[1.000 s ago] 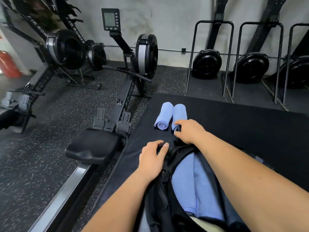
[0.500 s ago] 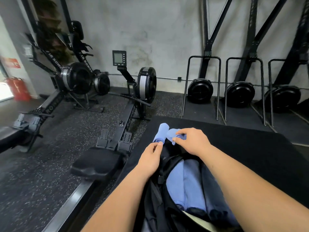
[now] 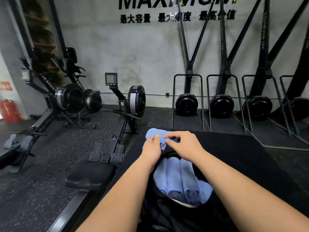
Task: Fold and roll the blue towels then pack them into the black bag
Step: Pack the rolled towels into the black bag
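My left hand (image 3: 151,149) and right hand (image 3: 183,143) both pinch a soft blue cloth towel (image 3: 151,132), all bunched up. Rolled blue towels (image 3: 177,176) lie side by side inside the black fabric bag (image 3: 167,213).

Bare forearms (image 3: 127,190), left hand (image 3: 151,148), right hand (image 3: 184,144).

At the top middle of the frame the grey wall (image 3: 103,39) bears black lettering, cut by the upper edge, reading MAXIMUM. Under it runs 最大容量 最大限度 最高价值. The slanted arm of the rowing machine (image 3: 70,97) at left shows "IR ROWE". The red sign (image 3: 5,86) at far left is too blurred to read.
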Demonstrator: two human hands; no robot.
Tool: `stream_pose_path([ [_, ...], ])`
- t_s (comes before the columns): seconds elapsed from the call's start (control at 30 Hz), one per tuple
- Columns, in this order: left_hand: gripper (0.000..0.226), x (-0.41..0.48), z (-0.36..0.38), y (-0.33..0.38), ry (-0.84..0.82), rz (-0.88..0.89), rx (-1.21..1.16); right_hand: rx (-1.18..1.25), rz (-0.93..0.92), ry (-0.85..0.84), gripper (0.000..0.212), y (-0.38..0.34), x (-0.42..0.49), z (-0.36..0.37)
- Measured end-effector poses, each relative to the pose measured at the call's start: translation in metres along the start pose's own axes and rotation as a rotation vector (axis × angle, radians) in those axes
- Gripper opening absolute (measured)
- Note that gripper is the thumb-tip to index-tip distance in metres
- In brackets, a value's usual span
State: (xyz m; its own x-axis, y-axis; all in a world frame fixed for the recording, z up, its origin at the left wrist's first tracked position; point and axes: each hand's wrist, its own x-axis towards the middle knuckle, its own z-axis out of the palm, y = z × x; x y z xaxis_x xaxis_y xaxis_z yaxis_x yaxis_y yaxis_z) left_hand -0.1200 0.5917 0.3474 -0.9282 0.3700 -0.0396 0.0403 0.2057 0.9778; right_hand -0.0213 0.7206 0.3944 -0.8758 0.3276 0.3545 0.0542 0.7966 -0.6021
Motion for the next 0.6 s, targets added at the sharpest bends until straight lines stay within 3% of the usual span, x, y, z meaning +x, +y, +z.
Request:
stream_pose_path([
  [0.13, 0.073, -0.004, 0.019, -0.002, -0.011, -0.099, -0.205, 0.028, 0.013, 0.018, 0.012, 0.0, -0.029, -0.016],
  [0.23, 0.039, -0.058, 0.026, 0.034, -0.014, -0.095, -0.264, 0.08, 0.024, -0.015, 0.007, 0.001, -0.048, -0.03],
  [0.43, 0.047, -0.08, 0.04, 0.037, -0.048, 0.038, -0.181, 0.295, 0.178, -0.225, 0.011, 0.011, -0.071, -0.06],
  [0.6, 0.044, -0.095, 0.052, 0.03, -0.196, 0.114, -0.069, 0.317, 0.282, -0.1, 0.014, 0.033, -0.077, -0.07],
])
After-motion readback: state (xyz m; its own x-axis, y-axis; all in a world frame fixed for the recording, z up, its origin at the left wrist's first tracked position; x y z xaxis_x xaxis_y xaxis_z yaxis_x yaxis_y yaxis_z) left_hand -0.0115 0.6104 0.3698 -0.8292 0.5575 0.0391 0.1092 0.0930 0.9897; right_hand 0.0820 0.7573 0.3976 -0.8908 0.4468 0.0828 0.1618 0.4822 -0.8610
